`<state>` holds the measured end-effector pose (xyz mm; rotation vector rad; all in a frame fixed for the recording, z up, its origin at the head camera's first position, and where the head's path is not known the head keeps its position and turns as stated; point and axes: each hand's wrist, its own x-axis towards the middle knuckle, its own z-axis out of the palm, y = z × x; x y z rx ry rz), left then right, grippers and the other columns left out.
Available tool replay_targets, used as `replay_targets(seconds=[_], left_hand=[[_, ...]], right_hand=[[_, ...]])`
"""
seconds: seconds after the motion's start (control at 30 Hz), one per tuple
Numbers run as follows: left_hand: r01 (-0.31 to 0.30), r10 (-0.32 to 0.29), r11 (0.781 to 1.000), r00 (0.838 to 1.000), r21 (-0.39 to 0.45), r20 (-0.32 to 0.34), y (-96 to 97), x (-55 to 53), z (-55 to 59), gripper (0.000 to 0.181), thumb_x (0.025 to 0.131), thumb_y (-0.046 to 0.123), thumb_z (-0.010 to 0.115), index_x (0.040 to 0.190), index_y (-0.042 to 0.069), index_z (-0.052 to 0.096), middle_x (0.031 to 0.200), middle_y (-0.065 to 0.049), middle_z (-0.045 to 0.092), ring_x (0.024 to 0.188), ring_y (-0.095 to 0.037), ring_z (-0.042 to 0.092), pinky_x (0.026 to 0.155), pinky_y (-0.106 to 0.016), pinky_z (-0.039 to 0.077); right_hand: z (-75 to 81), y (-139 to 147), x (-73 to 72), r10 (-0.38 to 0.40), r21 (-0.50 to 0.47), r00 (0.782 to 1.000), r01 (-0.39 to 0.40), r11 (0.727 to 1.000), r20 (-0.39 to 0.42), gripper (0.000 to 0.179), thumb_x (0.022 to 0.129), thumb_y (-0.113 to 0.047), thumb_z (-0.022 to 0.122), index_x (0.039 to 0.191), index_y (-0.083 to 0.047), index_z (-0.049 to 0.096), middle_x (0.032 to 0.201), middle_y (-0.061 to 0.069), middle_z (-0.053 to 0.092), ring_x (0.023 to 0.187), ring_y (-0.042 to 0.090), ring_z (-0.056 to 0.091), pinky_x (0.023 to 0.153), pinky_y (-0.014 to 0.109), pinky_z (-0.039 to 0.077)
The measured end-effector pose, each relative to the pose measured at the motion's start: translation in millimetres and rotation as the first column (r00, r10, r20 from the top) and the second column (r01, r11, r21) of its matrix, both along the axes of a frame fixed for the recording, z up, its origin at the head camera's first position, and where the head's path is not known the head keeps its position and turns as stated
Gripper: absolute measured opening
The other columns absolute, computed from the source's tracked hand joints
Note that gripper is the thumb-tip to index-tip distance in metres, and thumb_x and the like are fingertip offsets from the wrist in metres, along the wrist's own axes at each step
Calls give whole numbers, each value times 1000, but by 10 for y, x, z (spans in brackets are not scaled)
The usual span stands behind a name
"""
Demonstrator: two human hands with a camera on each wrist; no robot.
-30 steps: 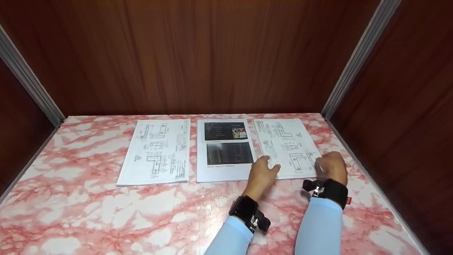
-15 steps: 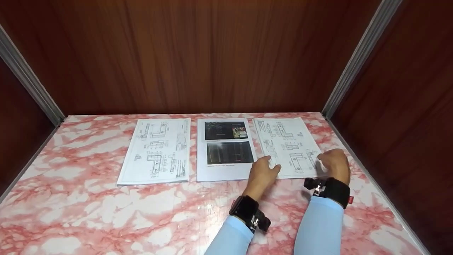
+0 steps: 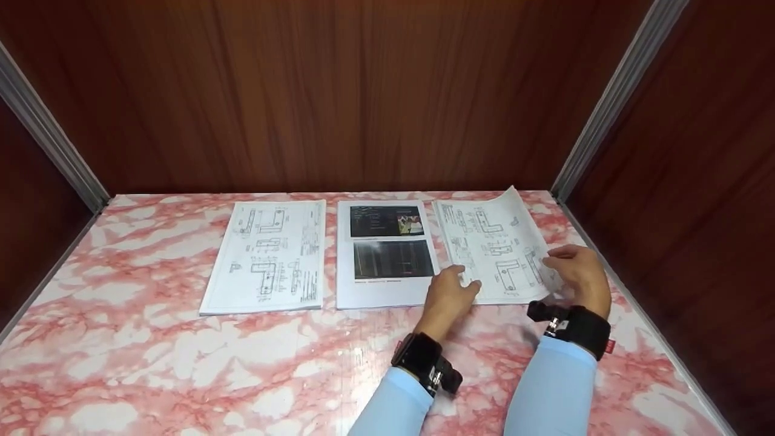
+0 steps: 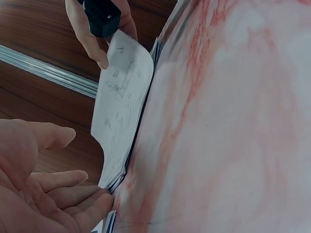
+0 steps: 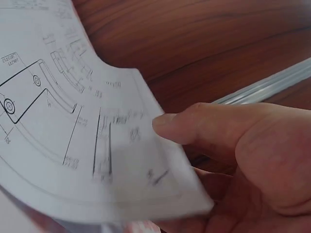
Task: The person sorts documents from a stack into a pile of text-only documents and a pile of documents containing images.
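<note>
The top drawing sheet [image 3: 493, 257] is in your right hand [image 3: 579, 275], held at its near right-hand part between thumb and curled fingers, the gap narrowed to paper; whether more than one leaf is held, you cannot tell. It bows up from the rightmost paper stack [image 4: 116, 181], just left of your grip, its far corner raised.

Your left hand [image 3: 449, 297], left of that grip, is spread, thumb well clear of the fingers, gripping nothing; its contact with the paper cannot be confirmed.

The right wrist view shows the thumb on the printed face and fingers behind, detail too small in the head view. The left wrist view shows the page edges beneath the bowed sheet. Only the head view shows all three stacks: beyond the rightmost, the middle stack [image 3: 378, 295] bears two dark printed pictures [image 3: 393, 260], and the leftmost stack [image 3: 266, 248], farthest from your grip, bears line drawings.

Counted also: two black wrist cameras [image 3: 418, 356], two pale blue sleeves [image 3: 551, 387], one marbled tabletop [image 3: 181, 375] beneath.
</note>
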<state>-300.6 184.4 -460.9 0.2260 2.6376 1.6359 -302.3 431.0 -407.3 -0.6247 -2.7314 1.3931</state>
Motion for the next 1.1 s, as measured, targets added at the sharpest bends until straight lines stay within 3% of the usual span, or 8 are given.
replay_targets(seconds=[0.13, 0.37, 0.6, 0.7, 0.87, 1.1], left_hand=[[6, -6, 1000, 1000, -1, -10, -11, -8, -10, 43, 93, 22, 75, 129, 1, 70, 124, -17, 73, 118, -29, 68, 101, -38, 53], [12, -12, 1000, 1000, 7, 5, -18, -15, -5, 42, 94, 22, 74, 131, 3, 68, 128, -16, 71, 121, -30, 66, 104, -39, 51], [18, -18, 1000, 1000, 15, -16, -25, -27, -3, 39, 94, 20, 73, 128, 2, 68, 123, -16, 72, 117, -29, 68, 100, -39, 52], [24, -23, 999, 999, 43, -28, -21, -40, -14, 38, 93, 17, 74, 127, 0, 68, 118, -17, 72, 113, -27, 68, 99, -39, 52], [28, -27, 997, 999, 78, -25, -33, -34, -7, 37, 93, 17, 73, 126, 0, 68, 116, -16, 72, 110, -27, 68, 98, -40, 52], [7, -7, 989, 1000, 150, 0, -72, -58, 0, 44, 95, 16, 70, 133, -2, 60, 127, -20, 68, 120, -32, 64, 104, -43, 50]], right_hand=[[-11, 10, -15, 0, 33, 1000, 0, 999, -25, 38, 101, -28, 64, 123, 3, 64, 115, 16, 61, 93, 25, 57, 74, 34, 51], [-3, -3, -4, -38, 32, 998, 39, 999, -43, 51, 105, -38, 49, 135, 3, 58, 118, 19, 60, 94, 26, 59, 81, 39, 53], [-25, 12, -1, -49, -12, 994, 48, 999, -96, 49, 104, -25, 46, 137, 10, 54, 107, 17, 63, 72, 12, 66, 69, 30, 56], [-24, 10, 17, -63, -75, 996, 59, 995, -55, 57, 98, -19, 48, 147, 10, 44, 114, 19, 62, 75, 14, 68, 72, 31, 58], [-47, -3, 41, -32, -174, 999, 39, 984, 43, 64, 93, -13, 56, 152, 7, 40, 122, 22, 62, 88, 23, 68, 84, 45, 59], [-30, 38, 37, -32, -267, 999, 35, 963, 17, 58, 102, -16, 54, 156, -1, 39, 117, 13, 62, 90, 19, 65, 87, 45, 57]])
